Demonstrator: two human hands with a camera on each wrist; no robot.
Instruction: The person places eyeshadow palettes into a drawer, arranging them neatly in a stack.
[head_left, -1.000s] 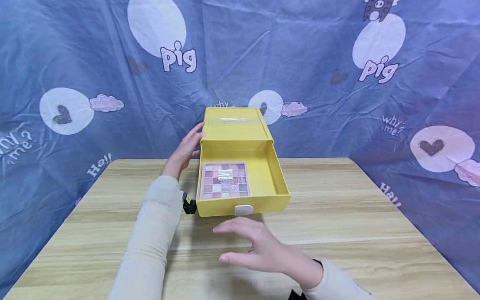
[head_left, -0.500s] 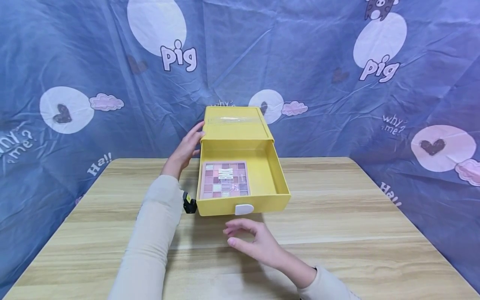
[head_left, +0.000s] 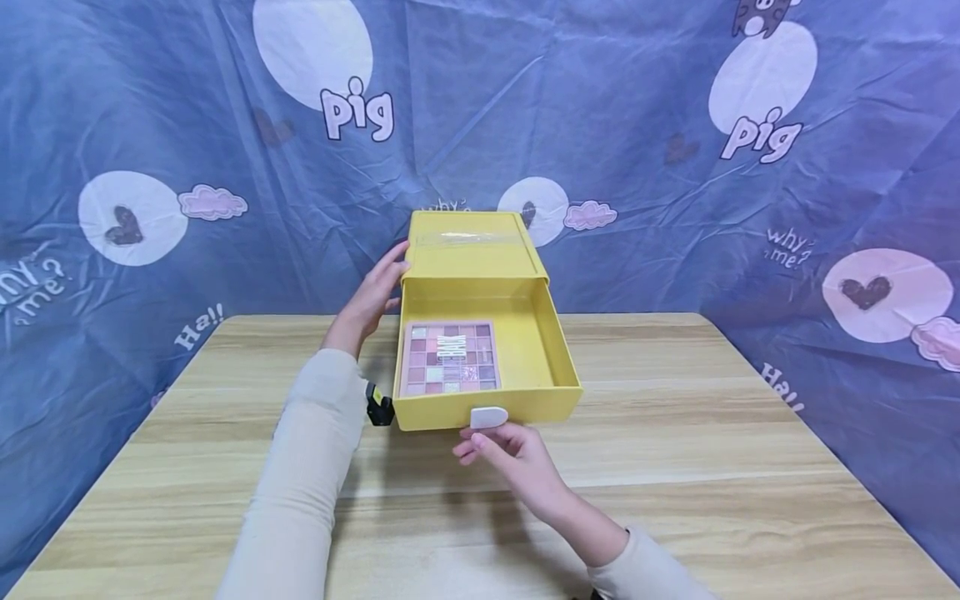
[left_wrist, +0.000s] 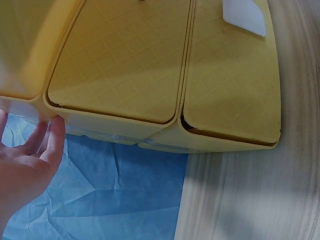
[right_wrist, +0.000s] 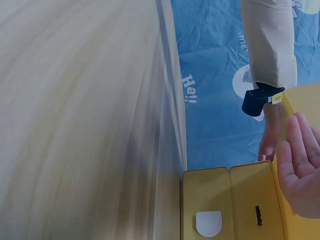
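A yellow drawer unit stands toward the back of the table, its top drawer pulled out. An eyeshadow palette with many square pans lies in the drawer's left part. My left hand rests against the unit's left side; in the left wrist view its fingertips touch the yellow side wall. Just below the white drawer handle is my right hand, its thumb and forefinger right at the handle's lower edge. In the right wrist view, the right hand's fingers are extended near the drawer front.
Below the top drawer are two more yellow drawer fronts, the lowest with a white handle. The middle front bears a small black strip. Wooden tabletop surrounds the unit, and a blue printed cloth hangs behind.
My right hand has moved up from below the drawer to its white handle, thumb and fingers drawing closer together. The left hand, drawer and palette have stayed in place.
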